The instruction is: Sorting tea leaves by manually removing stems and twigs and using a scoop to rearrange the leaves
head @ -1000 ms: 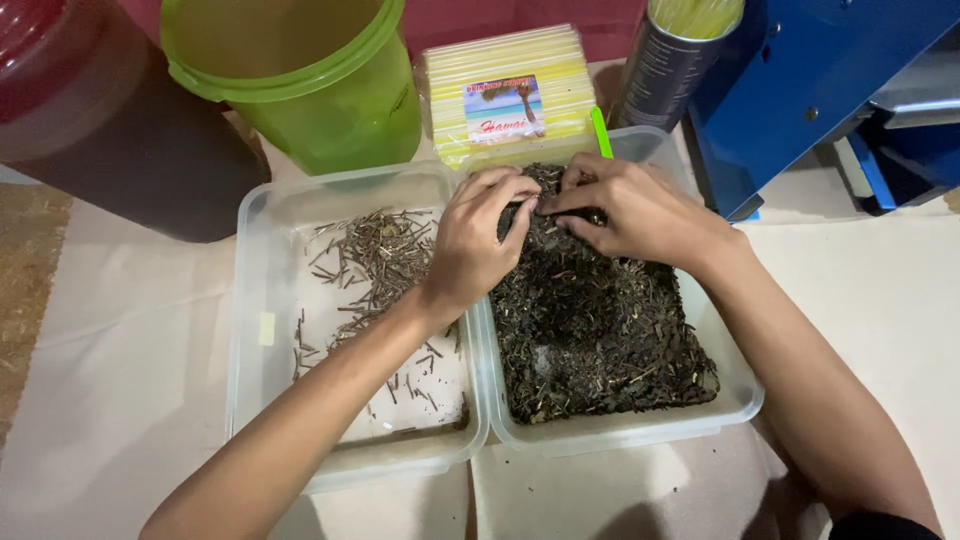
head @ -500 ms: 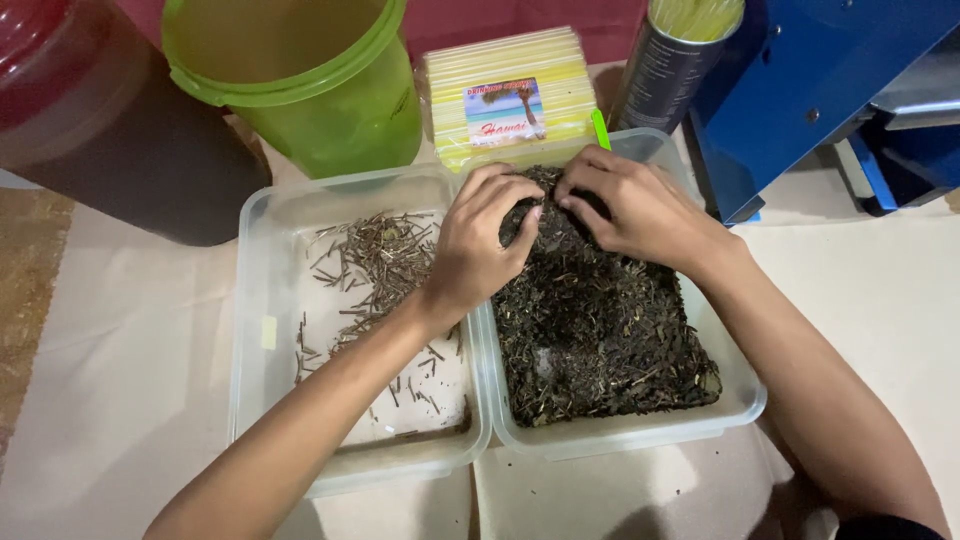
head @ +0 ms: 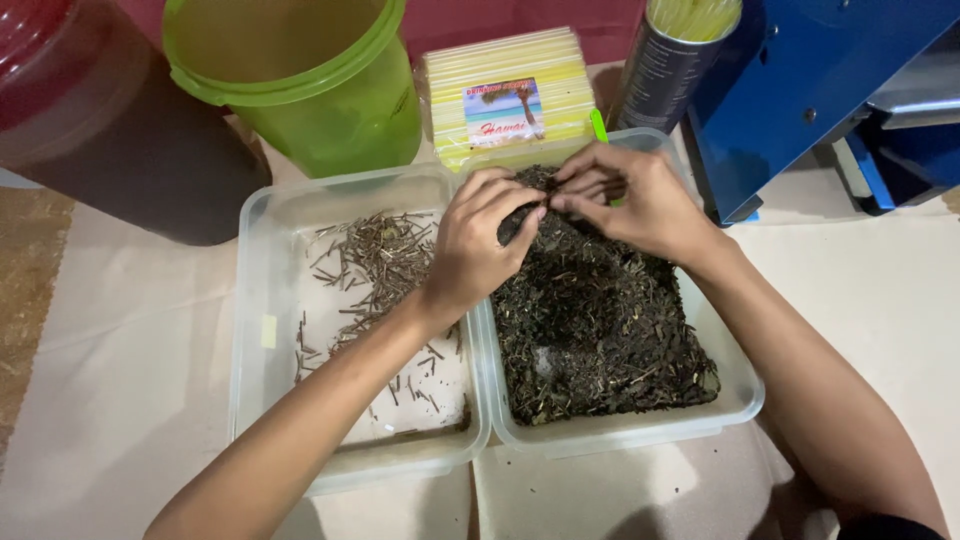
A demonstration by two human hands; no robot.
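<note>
Two clear plastic tubs stand side by side on a pale cloth. The right tub (head: 745,395) is full of dark dried leaves (head: 600,330). The left tub (head: 262,290) holds several thin brown stems (head: 375,262) scattered on its white floor. My left hand (head: 478,245) and my right hand (head: 630,200) meet over the far end of the right tub, fingertips pinched together in the leaf heap. What lies between the fingertips is too small to make out.
A green bucket (head: 300,85) and a dark red-lidded container (head: 95,130) stand behind the left tub. A yellow pack of straws (head: 505,95) and a dark can (head: 665,65) sit behind the right tub. A blue machine (head: 820,90) fills the far right.
Both hands have stayed over the far end of the right tub. Their fingers have worked closer together in the leaves.
</note>
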